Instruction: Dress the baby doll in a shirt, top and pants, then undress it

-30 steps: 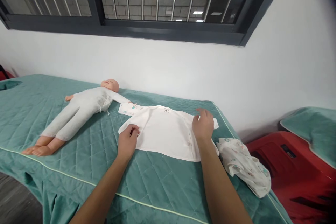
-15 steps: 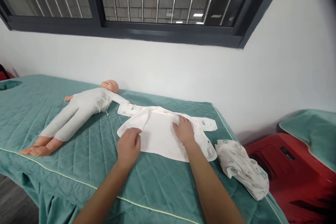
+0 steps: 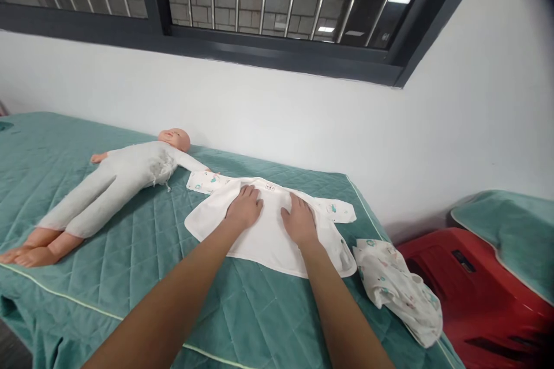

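A small white baby shirt (image 3: 268,236) lies spread with its front laid apart and its plain inner side up; the sleeves show a green print. My left hand (image 3: 245,207) rests flat on its left half below the collar, fingers stretched out. On the right half lies my right hand (image 3: 299,220), also flat, with thumb and fingers apart. Neither hand grips the cloth. Left of the shirt, a baby doll (image 3: 125,176) in a whitish cloth body lies on its back, one arm reaching to the shirt's left sleeve.
A crumpled printed baby garment (image 3: 398,288) lies at the bed's right edge. Everything lies on a green quilted bed cover (image 3: 142,294). A red plastic chair (image 3: 480,282) with green cloth (image 3: 511,236) over it stands at right. Behind are a white wall and a barred window (image 3: 277,6).
My left hand has moved from the shirt's left edge up and right onto its inside, its fingers now stretched out. My right hand stays on the right half. The view has shifted slightly.
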Demonstrator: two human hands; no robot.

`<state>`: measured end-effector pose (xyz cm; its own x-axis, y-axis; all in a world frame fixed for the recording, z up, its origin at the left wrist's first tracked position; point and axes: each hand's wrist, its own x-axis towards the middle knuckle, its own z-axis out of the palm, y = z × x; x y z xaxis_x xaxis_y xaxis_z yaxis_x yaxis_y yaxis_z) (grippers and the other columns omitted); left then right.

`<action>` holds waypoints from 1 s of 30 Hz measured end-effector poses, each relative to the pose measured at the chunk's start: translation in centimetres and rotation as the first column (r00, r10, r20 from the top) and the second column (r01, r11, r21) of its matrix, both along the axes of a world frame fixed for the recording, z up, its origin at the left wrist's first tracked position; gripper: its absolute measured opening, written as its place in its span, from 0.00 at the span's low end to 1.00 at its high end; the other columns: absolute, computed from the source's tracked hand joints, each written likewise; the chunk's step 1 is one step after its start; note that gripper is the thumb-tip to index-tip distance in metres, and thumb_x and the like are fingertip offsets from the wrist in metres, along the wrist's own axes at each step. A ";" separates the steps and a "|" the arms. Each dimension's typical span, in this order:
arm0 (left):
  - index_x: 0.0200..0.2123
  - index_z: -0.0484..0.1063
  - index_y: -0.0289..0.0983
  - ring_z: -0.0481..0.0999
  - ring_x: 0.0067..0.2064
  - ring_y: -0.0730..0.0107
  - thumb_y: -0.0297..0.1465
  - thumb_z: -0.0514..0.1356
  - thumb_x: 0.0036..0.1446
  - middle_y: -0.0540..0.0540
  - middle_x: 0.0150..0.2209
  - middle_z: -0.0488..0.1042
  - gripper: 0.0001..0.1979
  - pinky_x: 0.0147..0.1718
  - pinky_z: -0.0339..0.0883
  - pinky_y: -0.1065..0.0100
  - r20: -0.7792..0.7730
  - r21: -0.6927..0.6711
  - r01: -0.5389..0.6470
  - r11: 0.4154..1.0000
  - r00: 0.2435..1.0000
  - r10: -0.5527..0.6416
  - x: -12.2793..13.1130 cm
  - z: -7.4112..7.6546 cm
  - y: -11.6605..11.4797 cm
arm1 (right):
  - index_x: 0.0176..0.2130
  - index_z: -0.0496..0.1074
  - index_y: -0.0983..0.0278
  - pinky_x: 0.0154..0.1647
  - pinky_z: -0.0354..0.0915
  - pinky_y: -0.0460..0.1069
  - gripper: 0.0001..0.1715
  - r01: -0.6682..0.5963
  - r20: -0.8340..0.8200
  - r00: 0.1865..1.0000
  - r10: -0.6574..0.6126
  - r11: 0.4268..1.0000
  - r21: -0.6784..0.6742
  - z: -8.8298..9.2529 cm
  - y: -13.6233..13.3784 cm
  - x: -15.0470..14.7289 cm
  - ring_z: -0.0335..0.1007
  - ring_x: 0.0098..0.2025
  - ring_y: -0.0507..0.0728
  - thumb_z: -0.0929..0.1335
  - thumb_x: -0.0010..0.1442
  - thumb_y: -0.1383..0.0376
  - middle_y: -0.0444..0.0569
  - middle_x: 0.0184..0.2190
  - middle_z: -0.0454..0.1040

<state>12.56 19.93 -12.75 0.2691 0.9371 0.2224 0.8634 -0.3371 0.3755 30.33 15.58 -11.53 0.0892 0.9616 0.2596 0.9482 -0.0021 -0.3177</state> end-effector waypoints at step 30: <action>0.70 0.44 0.48 0.44 0.72 0.51 0.40 0.44 0.67 0.40 0.72 0.42 0.30 0.65 0.52 0.45 0.050 -0.099 -0.132 0.986 0.989 0.137 0.1 0.8 1.3 | 0.70 0.45 0.63 0.61 0.56 0.64 0.39 0.099 0.010 0.995 -0.098 0.993 -0.067 -0.1 0.4 -0.2 0.54 0.65 0.72 0.59 0.66 0.56 0.63 0.66 0.54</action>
<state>12.70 21.21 -11.94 0.1288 0.9815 0.1420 0.8747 -0.1799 0.4501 30.11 16.01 -11.60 0.1828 0.9635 0.1954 0.9443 -0.1168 -0.3076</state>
